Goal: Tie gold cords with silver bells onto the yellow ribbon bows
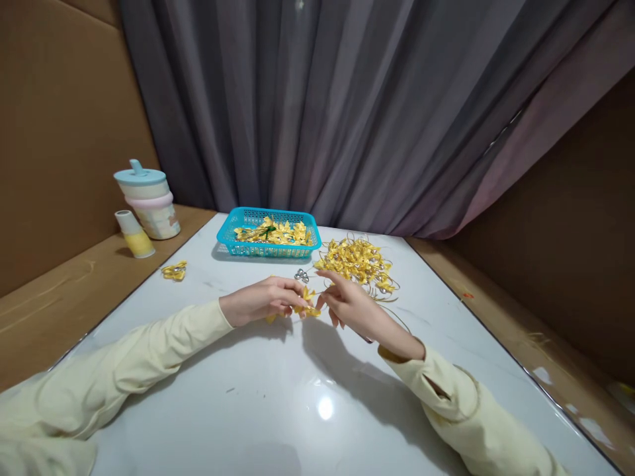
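Over the middle of the table, my left hand is closed on a small yellow artificial flower, which shows at its fingertips. More yellow shows under that hand. My right hand is just right of the flower, index finger reaching out and the other fingers bent in. Whatever those fingers pinch is too small to make out. A little cluster of silver beads lies just beyond the hands. Behind my right hand spreads a pile of yellow flowers with thin golden stems.
A blue plastic basket holding more yellow flowers stands at the back of the white table. Some yellow pieces lie at the left. Beyond the left edge are a lidded cup and a yellow-and-white thread cone. Grey curtains hang behind.
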### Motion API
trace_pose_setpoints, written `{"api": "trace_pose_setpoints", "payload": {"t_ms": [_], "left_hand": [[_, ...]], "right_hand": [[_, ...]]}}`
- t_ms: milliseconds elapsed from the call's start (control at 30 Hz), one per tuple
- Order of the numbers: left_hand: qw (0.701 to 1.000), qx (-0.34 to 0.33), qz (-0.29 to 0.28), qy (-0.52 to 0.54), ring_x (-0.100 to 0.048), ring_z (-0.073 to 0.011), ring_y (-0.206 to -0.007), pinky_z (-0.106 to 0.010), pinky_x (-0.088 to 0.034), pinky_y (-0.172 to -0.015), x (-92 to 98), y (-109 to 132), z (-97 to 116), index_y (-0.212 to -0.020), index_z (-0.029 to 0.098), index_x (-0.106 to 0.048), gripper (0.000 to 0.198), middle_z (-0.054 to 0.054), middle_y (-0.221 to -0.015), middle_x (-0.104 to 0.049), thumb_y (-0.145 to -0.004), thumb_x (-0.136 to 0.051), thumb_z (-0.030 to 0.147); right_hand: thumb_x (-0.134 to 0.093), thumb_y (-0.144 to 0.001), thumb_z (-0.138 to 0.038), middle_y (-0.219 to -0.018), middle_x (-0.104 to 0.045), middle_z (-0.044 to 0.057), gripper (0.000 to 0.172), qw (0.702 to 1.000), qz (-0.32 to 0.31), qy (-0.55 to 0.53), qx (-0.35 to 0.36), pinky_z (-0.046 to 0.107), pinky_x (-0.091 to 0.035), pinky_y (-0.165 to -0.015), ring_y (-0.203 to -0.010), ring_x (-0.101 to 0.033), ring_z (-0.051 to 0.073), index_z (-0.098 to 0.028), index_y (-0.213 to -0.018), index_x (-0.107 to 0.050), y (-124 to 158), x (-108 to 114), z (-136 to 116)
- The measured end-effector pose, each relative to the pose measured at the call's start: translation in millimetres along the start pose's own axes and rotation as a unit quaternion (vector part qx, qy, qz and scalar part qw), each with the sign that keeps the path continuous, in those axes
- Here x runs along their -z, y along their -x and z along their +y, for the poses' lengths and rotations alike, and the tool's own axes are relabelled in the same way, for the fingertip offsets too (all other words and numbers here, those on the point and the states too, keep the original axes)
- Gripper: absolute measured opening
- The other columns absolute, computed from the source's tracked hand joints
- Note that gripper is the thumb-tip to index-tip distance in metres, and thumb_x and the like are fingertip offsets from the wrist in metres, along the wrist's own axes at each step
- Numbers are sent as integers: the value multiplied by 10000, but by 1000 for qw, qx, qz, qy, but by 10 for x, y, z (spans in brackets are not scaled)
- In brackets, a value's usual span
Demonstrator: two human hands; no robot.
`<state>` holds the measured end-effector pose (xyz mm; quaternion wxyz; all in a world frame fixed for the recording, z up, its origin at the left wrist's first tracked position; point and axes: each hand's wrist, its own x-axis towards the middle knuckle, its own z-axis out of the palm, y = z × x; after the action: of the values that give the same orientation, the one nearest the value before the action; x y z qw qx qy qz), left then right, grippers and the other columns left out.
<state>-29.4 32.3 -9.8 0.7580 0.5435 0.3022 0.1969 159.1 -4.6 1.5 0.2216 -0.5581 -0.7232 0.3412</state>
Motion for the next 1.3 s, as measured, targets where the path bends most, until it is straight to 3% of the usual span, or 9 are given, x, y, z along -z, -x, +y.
{"api": "trace_pose_setpoints", "payload": {"t_ms": [167, 333, 500, 700, 900, 1033, 1167, 1233, 1300], "left_hand": [[1000, -5, 18, 16, -546, -112, -718, -222, -397, -662, 45, -55, -53, -714, 160, -655, 80, 7, -756, -627, -661, -714, 172], [1000, -22, -7, 5, -556, -123, -772, -217, -412, -700, 103, -74, -84, -733, 154, -699, 36, -12, -803, -643, -700, -686, 162], [1000, -3, 3, 25, -563, -142, -809, -227, -410, -683, 138, -86, -100, -802, 157, -709, 138, -32, -863, -670, -665, -727, 158], [991, 43, 17, 127, -557, -133, -755, -222, -428, -659, 146, -118, -107, -674, 161, -671, 81, -32, -776, -666, -626, -706, 104], [987, 61, -1, 151, -583, -172, -982, -240, -444, -792, 49, -99, -183, -759, 136, -690, 148, -73, -951, -683, -619, -674, 90], [993, 30, -65, 91, -622, -167, -888, -239, -445, -711, -106, -66, -360, -840, 139, -697, 222, -67, -956, -684, -626, -644, 116], [990, 27, -134, 24, -533, -150, -492, -277, -381, -502, -196, -36, -563, -572, 143, -616, 68, -39, -550, -602, -561, -549, 145], [983, -63, -122, -124, -399, -132, -405, -282, -297, -450, -222, -8, -621, -455, 186, -491, 127, -12, -428, -464, -577, -519, 165], [921, -192, -146, -305, -253, -117, -398, -296, -220, -447, -248, 30, -642, -416, 209, -356, 252, -1, -408, -359, -598, -527, 172]], "right_hand": [[-396, -736, 29, -1021, -676, 158, 619, 981, 67, 160, 85, 252, -479, -597, -565, -605, 117, -77, -1345, -386, 25, -28, 52], [-424, -716, 29, -935, -702, 122, 615, 954, 93, 244, 145, 276, -490, -645, -726, -659, 182, -138, -1307, -457, 57, -44, 90], [-432, -723, 26, -941, -710, 134, 607, 957, 78, 248, 125, 290, -498, -639, -694, -662, 183, -105, -1315, -441, 56, -4, 88], [-426, -733, 13, -951, -714, 114, 594, 964, 82, 221, 122, 256, -471, -600, -605, -629, 141, -101, -1316, -436, 86, 57, 26], [-399, -691, 16, -826, -722, 56, 582, 965, 137, 175, 142, 238, -473, -605, -589, -629, 131, -96, -1256, -483, 62, 365, -10], [-426, -701, -23, -821, -718, 56, 541, 947, 234, 184, 124, 255, -487, -628, -607, -649, 152, -98, -1233, -493, -82, 773, 0], [-412, -707, 10, -835, -723, 76, 553, 935, 247, 251, 43, 248, -480, -660, -603, -646, 148, -61, -1250, -488, -399, 1104, 131], [-417, -695, 26, -834, -724, 84, 554, 940, 218, 262, 9, 232, -477, -627, -587, -641, 144, -49, -1237, -501, -574, 1191, 243], [-460, -674, 25, -791, -719, 101, 506, 941, 203, 272, -5, 239, -474, -611, -598, -642, 164, -28, -1169, -550, -706, 1216, 331]]}}
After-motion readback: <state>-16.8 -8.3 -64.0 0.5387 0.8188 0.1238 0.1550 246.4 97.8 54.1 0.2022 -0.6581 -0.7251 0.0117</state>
